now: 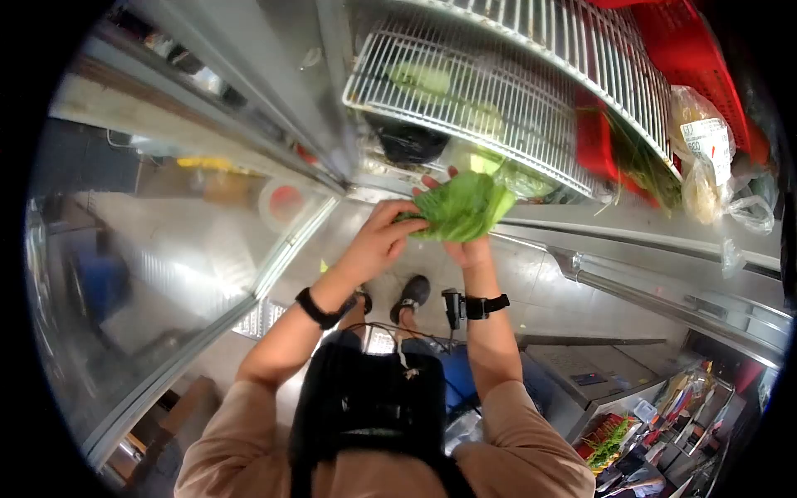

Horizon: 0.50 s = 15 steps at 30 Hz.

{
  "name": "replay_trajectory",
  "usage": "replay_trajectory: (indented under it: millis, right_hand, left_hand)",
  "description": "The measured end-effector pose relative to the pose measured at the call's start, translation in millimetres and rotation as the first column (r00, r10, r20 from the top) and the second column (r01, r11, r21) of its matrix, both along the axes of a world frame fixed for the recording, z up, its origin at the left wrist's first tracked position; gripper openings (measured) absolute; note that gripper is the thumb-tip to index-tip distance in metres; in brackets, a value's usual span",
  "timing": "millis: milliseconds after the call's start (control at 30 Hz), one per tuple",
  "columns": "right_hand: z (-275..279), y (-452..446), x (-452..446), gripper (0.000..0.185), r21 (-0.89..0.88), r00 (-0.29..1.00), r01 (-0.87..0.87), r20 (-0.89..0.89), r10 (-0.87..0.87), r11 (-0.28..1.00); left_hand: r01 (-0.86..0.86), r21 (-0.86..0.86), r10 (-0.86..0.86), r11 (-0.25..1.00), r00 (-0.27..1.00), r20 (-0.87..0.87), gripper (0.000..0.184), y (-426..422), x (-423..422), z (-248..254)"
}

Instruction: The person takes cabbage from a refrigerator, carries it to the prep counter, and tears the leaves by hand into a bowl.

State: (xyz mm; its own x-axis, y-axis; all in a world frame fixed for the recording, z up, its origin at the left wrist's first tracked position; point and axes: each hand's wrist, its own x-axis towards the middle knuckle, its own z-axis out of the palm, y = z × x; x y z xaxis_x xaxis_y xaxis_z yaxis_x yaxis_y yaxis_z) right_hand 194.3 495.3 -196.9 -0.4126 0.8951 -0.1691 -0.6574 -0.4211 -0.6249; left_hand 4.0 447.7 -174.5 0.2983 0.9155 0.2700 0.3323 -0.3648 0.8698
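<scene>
A head of leafy green lettuce [465,206] is held between both hands, in front of the lower wire shelf. My left hand [382,235] has its fingers pressed on the leaves at the left side. My right hand [467,249] supports the lettuce from below, its fingertips showing past the upper left edge of the leaves. Just beyond the lettuce, a clear bag of pale greens [525,178] lies under the shelf, beside a black plastic bag [407,139].
White wire shelves [465,83] fill the upper middle. A red basket [693,50] and a bagged item with a label [704,149] sit at the upper right. A glass door [249,307] stands open at the left. A metal cabinet [581,373] is at the lower right.
</scene>
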Motion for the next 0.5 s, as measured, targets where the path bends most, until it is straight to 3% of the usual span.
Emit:
replay_trajectory:
  millis: [67,133,200,267,300,367,433,500]
  right_hand:
    - [2.8,-1.6,0.6,0.064,-0.086,0.959,0.006,-0.280,-0.030,0.996]
    - [1.0,-1.8,7.0,0.060,-0.045,0.976,0.028,-0.212,-0.037,0.999]
    - [-7.9,-2.0,17.9,0.056,0.000,0.988,0.046,-0.145,-0.046,0.999]
    - [-28.6,1.8,33.9,0.052,-0.148,0.998,0.035,-0.042,-0.042,0.988]
    - [-26.7,2.5,38.6,0.052,-0.142,0.998,0.038,-0.053,-0.046,0.989]
    - [-17.1,-0.4,48.4,0.049,-0.253,0.996,0.085,-0.011,-0.091,0.964]
    - [-15.8,0.7,59.2,0.047,-0.299,0.993,0.118,0.031,-0.114,0.947]
    - [-21.5,-2.2,71.6,0.047,-0.346,0.977,0.202,0.139,-0.163,0.916]
  left_hand:
    - [0.035,0.006,-0.035,0.999,0.999,-0.040,0.045,2.2,2.1,2.9]
    - [0.078,0.011,-0.076,0.997,0.994,-0.081,0.044,6.4,4.5,8.2]
    - [0.217,-0.194,-0.201,0.957,0.974,0.100,0.041,11.9,3.9,14.6]
    - [0.202,-0.203,-0.187,0.958,0.978,0.089,0.040,24.5,3.1,14.8]
    - [0.180,-0.214,-0.165,0.960,0.982,0.088,0.039,32.7,2.6,14.1]
    - [0.089,-0.180,-0.086,0.980,0.996,0.023,0.048,58.0,6.2,2.5]
    - [-0.235,0.126,0.257,0.964,0.945,-0.204,0.058,88.4,20.1,-5.5]
    - [-0.318,0.256,0.391,0.913,0.861,-0.325,0.063,121.9,30.2,-20.8]
